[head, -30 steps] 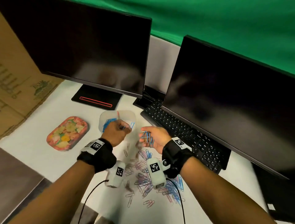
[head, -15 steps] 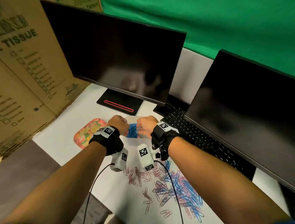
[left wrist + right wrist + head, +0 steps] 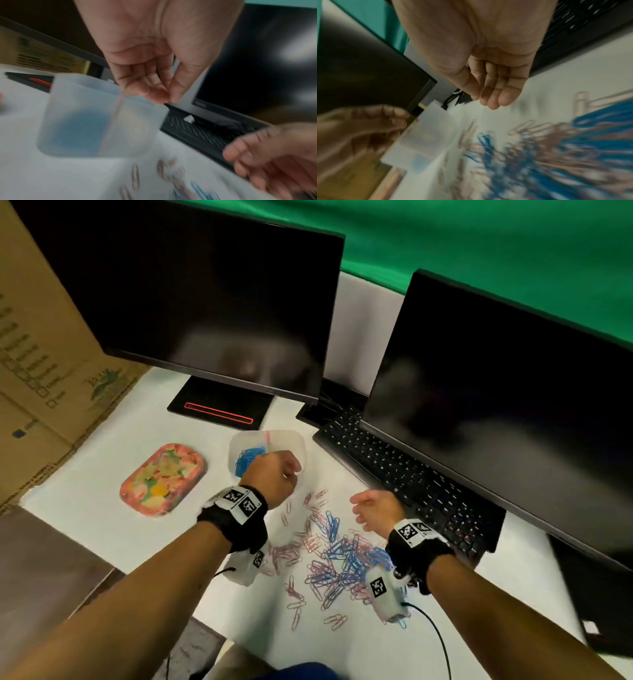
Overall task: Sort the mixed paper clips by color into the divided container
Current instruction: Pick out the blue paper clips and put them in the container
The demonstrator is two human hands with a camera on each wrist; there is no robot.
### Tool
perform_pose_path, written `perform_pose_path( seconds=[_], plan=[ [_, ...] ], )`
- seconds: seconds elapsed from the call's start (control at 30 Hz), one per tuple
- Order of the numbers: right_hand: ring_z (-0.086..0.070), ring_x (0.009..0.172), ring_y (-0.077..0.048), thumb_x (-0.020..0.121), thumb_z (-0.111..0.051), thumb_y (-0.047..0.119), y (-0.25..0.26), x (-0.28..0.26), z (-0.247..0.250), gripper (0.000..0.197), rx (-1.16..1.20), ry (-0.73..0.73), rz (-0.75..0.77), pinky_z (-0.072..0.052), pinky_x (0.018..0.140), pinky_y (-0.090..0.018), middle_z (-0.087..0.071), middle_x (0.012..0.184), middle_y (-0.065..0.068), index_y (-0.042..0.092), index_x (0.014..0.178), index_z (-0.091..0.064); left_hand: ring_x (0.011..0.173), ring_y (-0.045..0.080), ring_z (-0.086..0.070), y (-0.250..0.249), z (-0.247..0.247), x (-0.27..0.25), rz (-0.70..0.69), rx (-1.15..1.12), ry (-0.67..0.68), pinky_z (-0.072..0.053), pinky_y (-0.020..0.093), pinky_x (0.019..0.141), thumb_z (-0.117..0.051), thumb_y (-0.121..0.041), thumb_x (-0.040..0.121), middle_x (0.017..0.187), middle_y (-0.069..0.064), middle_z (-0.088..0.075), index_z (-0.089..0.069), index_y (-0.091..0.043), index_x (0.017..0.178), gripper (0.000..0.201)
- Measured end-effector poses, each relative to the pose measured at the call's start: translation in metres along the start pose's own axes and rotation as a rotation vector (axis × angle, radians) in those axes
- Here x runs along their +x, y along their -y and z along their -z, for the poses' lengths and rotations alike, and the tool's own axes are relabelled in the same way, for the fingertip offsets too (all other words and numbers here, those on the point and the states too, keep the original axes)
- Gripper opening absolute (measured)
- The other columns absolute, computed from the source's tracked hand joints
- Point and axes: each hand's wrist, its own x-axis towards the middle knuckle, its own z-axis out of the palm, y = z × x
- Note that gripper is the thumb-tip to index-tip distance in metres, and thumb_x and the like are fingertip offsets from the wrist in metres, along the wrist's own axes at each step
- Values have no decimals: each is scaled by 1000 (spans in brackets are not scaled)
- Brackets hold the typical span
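From the head view, the clear container (image 3: pixel 267 451) stands near the back of the white desk (image 3: pixel 102 474), with blue clips (image 3: pixel 248 460) in its left part. The left hand (image 3: pixel 274 477) hangs over its front rim. The mixed clip pile (image 3: pixel 337 556) lies nearer the front edge, just below the right hand (image 3: pixel 375 510), the nearer hand.

In the left wrist view, the left thumb and fingertips (image 3: pixel 154 93) nearly touch and hold nothing I can see.

In the right wrist view, the right fingers (image 3: pixel 496 94) are loose and empty; the pile is blurry.

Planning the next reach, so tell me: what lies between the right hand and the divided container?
Head view: loose pink paper clips on bare white table lie between right hand and divided container.
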Motion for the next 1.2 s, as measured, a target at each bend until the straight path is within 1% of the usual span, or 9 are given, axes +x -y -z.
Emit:
perform_pose_path(
  seconds=[0.1, 0.23, 0.4, 0.63, 0.73, 0.83, 0.93, 1.07, 1.2],
  plan=[
    [-61, 71, -17, 85, -52, 3, -26, -13, -4, 31, -284, -97, 90, -45, 60, -16, -71, 84, -2, 25, 74, -71, 87, 20, -65, -2, -39, -14, -123, 145, 191, -49, 22, 76, -56, -9, 81, 90, -3, -67, -69, -21, 92, 21],
    [-61, 82, -12, 89, -50, 9, -37, -24, -9, 27, -428, -68, 124, -44, 70, -14, -71, 99, 1, 23, 100, -70, 110, 24, -59, 6, -77, -18, -130, 419, 347, -48, 33, 93, -54, -13, 85, 120, 1, -59, -64, -27, 112, 33],
    [-65, 91, -18, 89, -60, 22, -31, -15, -20, 23, -428, -100, 118, -52, 84, -23, -71, 105, -2, 20, 110, -69, 114, 28, -54, 11, -96, -22, -140, 609, 334, -49, 40, 91, -51, -15, 88, 123, 6, -51, -58, -24, 117, 32],
    [-57, 72, -27, 84, -67, 33, -17, -4, -38, 29, -584, -113, 61, -45, 58, -22, -62, 71, -6, 13, 65, -57, 110, 26, -54, 13, -99, -30, -148, 610, 345, -50, 40, 87, -54, -27, 89, 114, 3, -52, -62, -23, 109, 22],
    [-63, 81, -28, 85, -65, 33, -12, 1, -47, 22, -625, -102, 30, -46, 63, -25, -70, 94, -11, 11, 83, -65, 112, 26, -53, 19, -96, -32, -111, 571, 361, -49, 40, 91, -53, -26, 88, 116, 4, -51, -59, -20, 115, 28],
    [-64, 85, -29, 86, -64, 26, -12, 5, -51, 20, -575, -101, 1, -46, 65, -24, -70, 100, -12, 7, 89, -67, 111, 27, -54, 25, -93, -34, -95, 540, 338, -49, 41, 91, -55, -21, 86, 116, 5, -52, -59, -20, 113, 27],
    [-60, 77, -27, 84, -59, 19, -17, 8, -47, 19, -470, -111, 35, -47, 66, -23, -66, 82, -10, 13, 67, -59, 101, 30, -60, 28, -89, -36, -76, 413, 234, -51, 38, 83, -50, -19, 88, 107, 9, -60, -60, -15, 103, 18],
    [-64, 72, -18, 78, -68, 18, -24, 9, -32, 15, -156, -90, 54, -52, 69, -25, -70, 74, 1, 20, 64, -64, 89, 29, -64, 32, -80, -31, 21, 146, 129, -53, 33, 77, -55, -15, 84, 92, 7, -70, -63, -21, 93, 14],
    [-55, 49, -14, 79, -63, -7, -25, 9, -20, 16, 165, -30, 48, -45, 46, -21, -65, 67, -9, 9, 81, -63, 80, 21, -69, 34, -78, -27, 103, -73, 149, -53, 24, 76, -56, -6, 82, 82, 4, -74, -65, -25, 92, 23]
  ],
)
